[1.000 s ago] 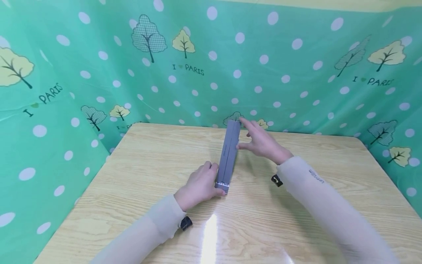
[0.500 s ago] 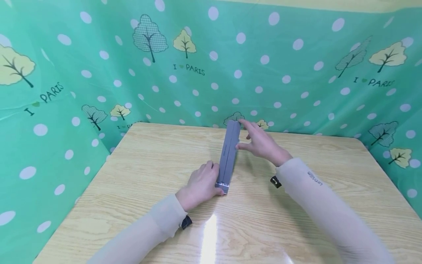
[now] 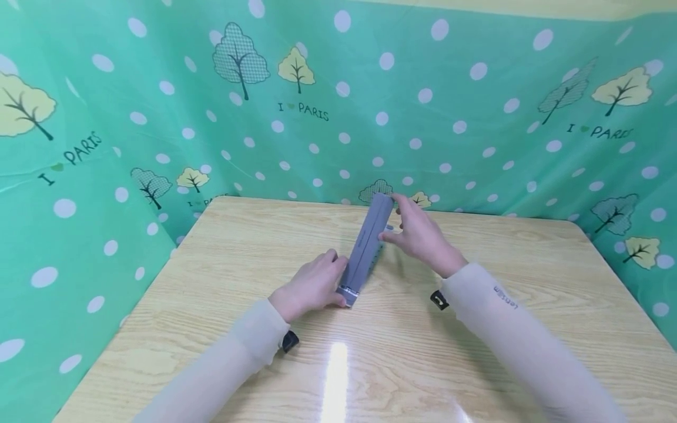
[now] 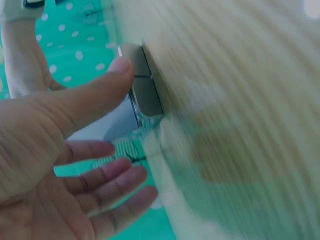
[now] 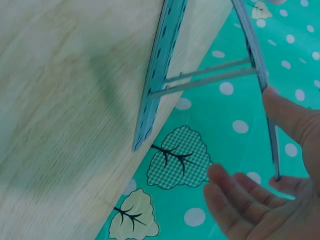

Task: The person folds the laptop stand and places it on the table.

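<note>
A long grey folding stand [image 3: 366, 241], which looks like a laptop stand, lies lengthwise on the table, tilted to the right at its far end. In the right wrist view its slotted base rail [image 5: 159, 75] and raised upper arm [image 5: 256, 60] are joined by two thin struts [image 5: 210, 75]. My left hand [image 3: 313, 283] holds the near end, thumb on the end piece [image 4: 148, 95] and index finger along the left side. At the far end my right hand [image 3: 424, 239] holds the raised arm between thumb and index finger; the other fingers are off it.
The wooden table [image 3: 222, 258] reaches back to a green dotted curtain [image 3: 338, 117], close behind the stand's far end. A bright light reflection [image 3: 335, 382] lies on the tabletop in front. A black strap end [image 3: 439, 299] hangs at the right wrist.
The stand has turned clockwise: its near end has shifted left with my left hand, its far end right with my right hand. More of its slotted right side shows now.
</note>
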### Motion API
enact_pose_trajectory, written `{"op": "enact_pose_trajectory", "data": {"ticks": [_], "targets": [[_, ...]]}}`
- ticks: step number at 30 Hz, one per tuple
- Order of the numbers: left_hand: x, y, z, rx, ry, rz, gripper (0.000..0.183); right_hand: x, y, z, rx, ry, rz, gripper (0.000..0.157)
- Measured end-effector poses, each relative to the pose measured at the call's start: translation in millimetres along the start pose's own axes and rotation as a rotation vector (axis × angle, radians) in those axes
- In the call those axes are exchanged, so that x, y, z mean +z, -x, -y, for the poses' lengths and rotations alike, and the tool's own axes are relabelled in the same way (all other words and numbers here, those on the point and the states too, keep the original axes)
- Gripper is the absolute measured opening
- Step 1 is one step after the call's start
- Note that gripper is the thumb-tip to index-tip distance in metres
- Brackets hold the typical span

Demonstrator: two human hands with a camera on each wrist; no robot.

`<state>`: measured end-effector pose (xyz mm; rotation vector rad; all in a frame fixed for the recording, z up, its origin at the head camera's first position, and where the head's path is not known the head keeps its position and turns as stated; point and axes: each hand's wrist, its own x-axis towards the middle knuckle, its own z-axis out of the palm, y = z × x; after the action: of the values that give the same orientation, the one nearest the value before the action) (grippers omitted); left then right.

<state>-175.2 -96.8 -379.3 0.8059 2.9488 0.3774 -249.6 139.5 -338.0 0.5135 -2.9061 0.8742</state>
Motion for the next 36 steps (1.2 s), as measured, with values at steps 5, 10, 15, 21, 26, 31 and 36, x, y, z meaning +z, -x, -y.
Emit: {"op": "enact_pose_trajectory", "data": {"ticks": [5,10,15,21,26,31,36], "targets": [[-2.6,-1.4,10.5,0.020,0.017,0.022,0.080,2.8,4,4,0.031,0.024,-0.024,0.096],[-4.3,-0.5,14.8,0.033,0.039,0.050,0.080,-0.1,1,2,0.016,-0.022,-0.005,0.095],[-5.0,2.3,13.9,0.016,0.029,0.052,0.083,-8.5,-10,-10,-0.053,-0.132,0.072,0.098],[-3.0,4.8,2.1,-0.003,-0.023,0.000,0.080,-9.6,-19,-21,-0.099,-0.209,0.141,0.087],[-1.8,5.5,-5.4,-0.023,-0.040,-0.015,0.079,-9.6,-19,-23,-0.101,-0.222,0.135,0.084],[-2.0,4.5,-5.6,-0.034,-0.036,0.002,0.078,-7.3,-17,-24,-0.096,-0.228,0.112,0.083],[-3.7,1.5,1.2,-0.025,-0.024,0.023,0.078,-4.5,-11,-23,-0.099,-0.211,0.076,0.084]]}}
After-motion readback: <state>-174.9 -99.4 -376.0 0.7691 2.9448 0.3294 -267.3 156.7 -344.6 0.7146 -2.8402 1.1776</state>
